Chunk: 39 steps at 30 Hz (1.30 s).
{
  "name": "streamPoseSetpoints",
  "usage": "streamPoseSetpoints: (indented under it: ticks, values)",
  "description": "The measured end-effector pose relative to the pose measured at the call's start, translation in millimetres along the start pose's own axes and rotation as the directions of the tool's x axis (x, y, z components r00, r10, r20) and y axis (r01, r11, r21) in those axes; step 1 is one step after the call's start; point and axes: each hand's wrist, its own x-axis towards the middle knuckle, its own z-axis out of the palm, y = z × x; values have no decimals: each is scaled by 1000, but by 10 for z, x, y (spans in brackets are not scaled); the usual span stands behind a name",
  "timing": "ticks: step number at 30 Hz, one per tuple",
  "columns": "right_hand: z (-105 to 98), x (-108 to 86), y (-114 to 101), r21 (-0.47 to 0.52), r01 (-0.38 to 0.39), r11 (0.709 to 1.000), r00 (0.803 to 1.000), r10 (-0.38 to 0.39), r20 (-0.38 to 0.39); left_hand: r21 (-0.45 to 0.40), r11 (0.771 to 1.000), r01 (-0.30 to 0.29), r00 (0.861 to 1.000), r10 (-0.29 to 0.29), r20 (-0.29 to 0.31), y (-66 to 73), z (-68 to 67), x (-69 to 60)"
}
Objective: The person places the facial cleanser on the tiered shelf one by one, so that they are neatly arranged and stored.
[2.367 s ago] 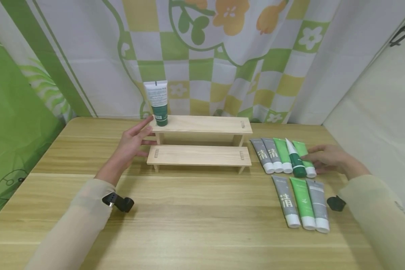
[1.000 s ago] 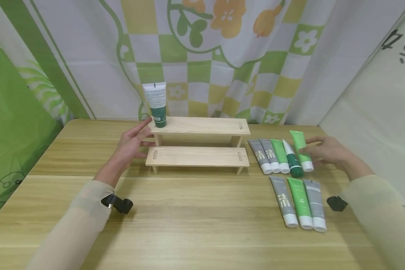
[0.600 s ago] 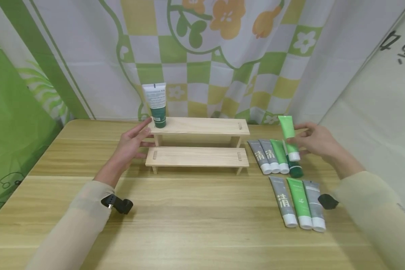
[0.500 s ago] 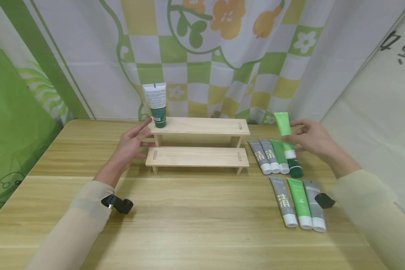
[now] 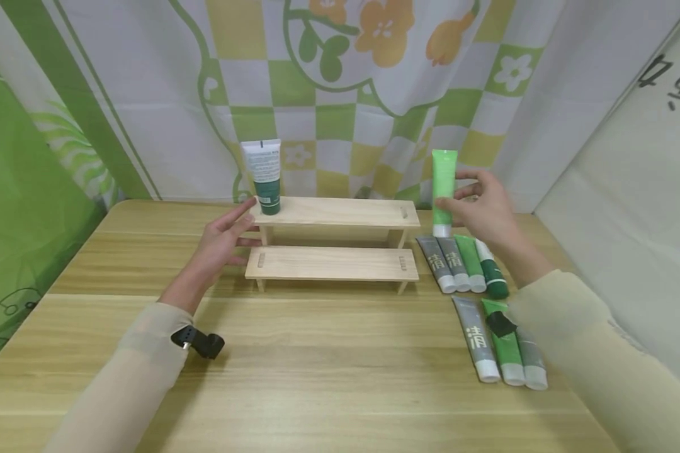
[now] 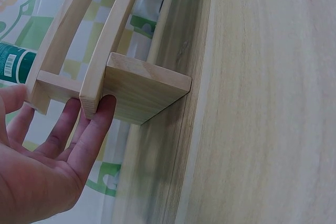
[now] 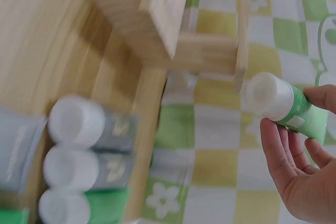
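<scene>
My right hand (image 5: 484, 207) pinches a light green squeeze tube (image 5: 444, 176) between thumb and fingers. The tube is upright, white cap down, in the air just right of the two-tier wooden rack (image 5: 331, 261). In the right wrist view its white cap (image 7: 269, 95) faces the camera, near the rack's end. My left hand (image 5: 218, 242) rests its fingertips against the rack's left end; the left wrist view shows its fingers (image 6: 97, 135) spread along the shelf edges. On the left of the upper shelf a dark green and white tube (image 5: 266, 179) stands cap down.
Right of the rack, two grey tubes (image 5: 437, 264), a green tube (image 5: 471, 264) and a dark green tube (image 5: 493, 270) lie in a row on the wooden table (image 5: 317, 371). Nearer lie another grey tube (image 5: 476, 340) and two more, partly behind the right sleeve. A patterned curtain (image 5: 340, 119) hangs behind.
My right hand has picked up the light green tube from the right end of the back row and carried it left and up, toward the rack. My left hand stays at the rack's end.
</scene>
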Motion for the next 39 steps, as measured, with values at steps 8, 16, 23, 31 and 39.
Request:
streamPoseSetpoints:
  ticks: [8,16,23,31,39]
  values:
    - [301,51,-324,58,68,996,998,-68,2,-17,1000,6,1000,-6,-3,-2,0,4]
    - [670,106,-574,116,97,988,995,-97,-4,-22,1000,-4,1000,4,5,-7,-2,13]
    - [958,121,-676,147,190,971,981,-192,1,-20,1000,4,1000,-4,-3,-3,7,10]
    - [1259,126,-735,198,248,948,969,-242,-54,-25,1000,7,1000,-7,-7,-6,9,13]
    - [1512,124,-769,225,254,941,967,-237,-98,-25,1000,-2,1000,2,-4,-3,9,10]
